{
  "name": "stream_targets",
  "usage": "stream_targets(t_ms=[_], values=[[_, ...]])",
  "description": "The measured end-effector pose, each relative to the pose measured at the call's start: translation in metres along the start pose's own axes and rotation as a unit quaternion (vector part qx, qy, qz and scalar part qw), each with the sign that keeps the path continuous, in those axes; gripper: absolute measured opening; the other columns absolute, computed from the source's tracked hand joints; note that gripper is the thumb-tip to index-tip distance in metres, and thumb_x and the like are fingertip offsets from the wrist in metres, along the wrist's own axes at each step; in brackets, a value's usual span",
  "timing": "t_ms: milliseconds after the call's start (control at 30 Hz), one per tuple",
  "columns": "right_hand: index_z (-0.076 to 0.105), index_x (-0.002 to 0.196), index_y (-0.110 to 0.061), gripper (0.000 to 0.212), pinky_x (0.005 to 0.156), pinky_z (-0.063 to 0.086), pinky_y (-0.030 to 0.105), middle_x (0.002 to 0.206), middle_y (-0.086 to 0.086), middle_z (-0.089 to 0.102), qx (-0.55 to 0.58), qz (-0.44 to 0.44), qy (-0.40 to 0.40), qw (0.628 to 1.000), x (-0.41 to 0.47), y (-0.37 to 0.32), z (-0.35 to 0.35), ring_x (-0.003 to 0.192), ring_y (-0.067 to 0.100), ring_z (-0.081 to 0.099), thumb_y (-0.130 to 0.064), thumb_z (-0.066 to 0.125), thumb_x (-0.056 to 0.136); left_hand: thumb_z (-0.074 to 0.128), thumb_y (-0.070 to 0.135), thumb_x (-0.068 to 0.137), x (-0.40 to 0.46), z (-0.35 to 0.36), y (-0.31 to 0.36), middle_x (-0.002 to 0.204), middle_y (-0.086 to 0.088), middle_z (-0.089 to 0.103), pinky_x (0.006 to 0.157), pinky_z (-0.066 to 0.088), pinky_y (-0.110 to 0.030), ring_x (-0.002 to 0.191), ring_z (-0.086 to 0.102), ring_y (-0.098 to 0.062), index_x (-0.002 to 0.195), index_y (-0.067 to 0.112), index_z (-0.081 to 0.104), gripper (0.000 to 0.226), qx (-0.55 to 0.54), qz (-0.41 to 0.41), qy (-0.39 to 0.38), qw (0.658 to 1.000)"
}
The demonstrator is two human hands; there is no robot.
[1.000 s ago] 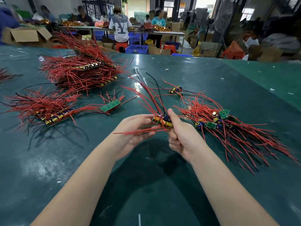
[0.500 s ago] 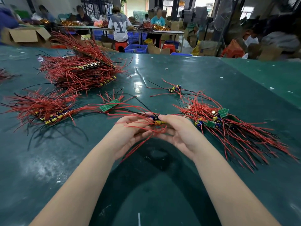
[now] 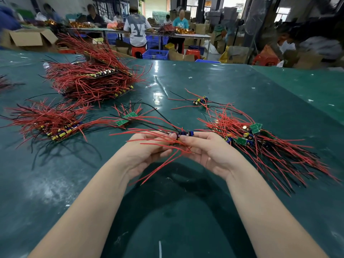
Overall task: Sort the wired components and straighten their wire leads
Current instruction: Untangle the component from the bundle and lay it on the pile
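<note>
Both hands, left (image 3: 149,151) and right (image 3: 208,151), pinch one board (image 3: 183,134) mid-straightening, its leads (image 3: 149,135) fanning toward nine o'clock; next, likely stroke them straight, then sort.

A second ago the wired component (image 3: 183,134) stood tilted between the fingertips with its red and black leads (image 3: 149,138) fanning upward; now it lies flat, and the leads sweep left over the left hand's (image 3: 147,151) fingers and down below them. The right hand (image 3: 208,151) has turned palm-up, its thumb and forefinger pinching the component's body.
</note>
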State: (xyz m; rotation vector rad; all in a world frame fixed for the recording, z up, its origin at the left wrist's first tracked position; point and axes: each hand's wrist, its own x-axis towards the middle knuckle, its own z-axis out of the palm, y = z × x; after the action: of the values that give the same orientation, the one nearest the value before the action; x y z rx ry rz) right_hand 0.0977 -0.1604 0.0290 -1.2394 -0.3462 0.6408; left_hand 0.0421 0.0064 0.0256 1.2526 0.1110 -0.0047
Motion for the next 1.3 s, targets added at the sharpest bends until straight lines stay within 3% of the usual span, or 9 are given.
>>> stream_targets(t_ms=[167, 300, 600, 700, 833, 900, 1000, 1133, 1300], values=[[0.078, 0.067, -0.014, 0.009, 0.06, 0.054, 0.015, 0.073, -0.002, 0.073, 0.085, 0.019, -0.008, 0.996, -0.001, -0.002, 0.001, 0.063, 0.005, 0.068, -0.017, 0.07, 0.068, 0.072, 0.023, 0.061, -0.001, 0.004, 0.003, 0.07, 0.0, 0.072, 0.062, 0.056, -0.016, 0.061, 0.067, -0.005, 0.063, 0.017, 0.076, 0.008, -0.071, -0.031, -0.028, 0.997], [0.077, 0.065, -0.01, 0.006, 0.057, 0.055, 0.019, 0.076, 0.008, 0.073, 0.173, 0.022, 0.073, 0.982, 0.001, -0.002, 0.001, 0.065, 0.012, 0.07, -0.014, 0.075, 0.062, 0.079, 0.03, 0.051, 0.001, 0.002, 0.007, 0.067, 0.001, 0.068, 0.058, 0.056, -0.018, 0.061, 0.067, -0.006, 0.057, 0.016, 0.073, 0.016, -0.163, -0.048, 0.029, 0.985], [0.061, 0.085, 0.005, 0.016, 0.054, 0.058, 0.026, 0.075, 0.021, 0.07, 0.25, 0.008, 0.236, 0.939, 0.011, 0.012, -0.002, 0.063, 0.025, 0.071, -0.003, 0.052, 0.096, 0.076, 0.034, 0.058, -0.004, -0.002, 0.023, 0.065, 0.005, 0.063, 0.045, 0.048, -0.013, 0.052, 0.06, -0.004, 0.058, 0.012, 0.069, 0.022, -0.352, -0.017, 0.003, 0.936], [0.059, 0.089, 0.002, 0.015, 0.055, 0.059, 0.028, 0.093, 0.021, 0.064, 0.199, -0.007, 0.272, 0.941, 0.016, 0.014, 0.004, 0.076, 0.027, 0.068, -0.003, 0.048, 0.098, 0.095, 0.019, 0.039, -0.007, -0.007, 0.029, 0.066, 0.006, 0.064, 0.046, 0.048, -0.013, 0.053, 0.06, -0.004, 0.062, 0.011, 0.071, 0.034, -0.408, 0.011, -0.052, 0.912], [0.054, 0.126, -0.01, 0.028, 0.069, 0.06, 0.038, 0.128, 0.0, 0.056, 0.153, -0.002, 0.071, 0.986, 0.015, 0.018, 0.022, 0.108, 0.029, 0.063, -0.006, 0.049, 0.099, 0.096, 0.008, 0.035, -0.01, -0.011, 0.031, 0.069, 0.002, 0.064, 0.05, 0.05, -0.014, 0.055, 0.061, -0.006, 0.067, 0.006, 0.071, 0.04, -0.449, 0.042, -0.083, 0.889], [0.047, 0.136, -0.009, 0.039, 0.075, 0.059, 0.04, 0.137, 0.002, 0.054, 0.139, 0.032, -0.02, 0.99, 0.013, 0.017, 0.029, 0.106, 0.029, 0.066, -0.007, 0.051, 0.098, 0.092, 0.01, 0.043, -0.01, -0.009, 0.031, 0.069, 0.0, 0.064, 0.05, 0.051, -0.015, 0.055, 0.061, -0.007, 0.067, 0.005, 0.071, 0.033, -0.451, 0.043, -0.081, 0.888], [0.053, 0.129, -0.004, 0.033, 0.073, 0.059, 0.033, 0.125, 0.014, 0.062, 0.071, 0.02, -0.041, 0.996, 0.009, 0.012, 0.031, 0.091, 0.027, 0.068, -0.006, 0.051, 0.096, 0.076, 0.026, 0.064, -0.007, -0.003, 0.029, 0.067, 0.001, 0.063, 0.048, 0.05, -0.013, 0.054, 0.061, -0.005, 0.072, 0.007, 0.067, 0.022, -0.379, 0.032, -0.014, 0.925], [0.061, 0.115, -0.01, 0.022, 0.067, 0.057, 0.029, 0.101, 0.008, 0.07, 0.036, -0.054, 0.031, 0.997, 0.005, 0.007, 0.024, 0.078, 0.02, 0.067, -0.007, 0.055, 0.094, 0.069, 0.022, 0.069, -0.002, 0.002, 0.017, 0.067, 0.0, 0.067, 0.053, 0.052, -0.015, 0.059, 0.064, -0.006, 0.078, 0.014, 0.066, 0.012, -0.129, 0.094, 0.062, 0.985], [0.065, 0.103, -0.014, 0.014, 0.065, 0.058, 0.029, 0.088, -0.001, 0.07, 0.027, -0.066, 0.034, 0.997, 0.001, 0.009, 0.029, 0.071, 0.016, 0.066, -0.011, 0.054, 0.096, 0.07, 0.007, 0.084, -0.001, 0.008, 0.004, 0.073, 0.004, 0.071, 0.058, 0.049, -0.015, 0.067, 0.066, -0.004, 0.09, 0.015, 0.07, 0.01, 0.134, 0.159, 0.119, 0.971]])
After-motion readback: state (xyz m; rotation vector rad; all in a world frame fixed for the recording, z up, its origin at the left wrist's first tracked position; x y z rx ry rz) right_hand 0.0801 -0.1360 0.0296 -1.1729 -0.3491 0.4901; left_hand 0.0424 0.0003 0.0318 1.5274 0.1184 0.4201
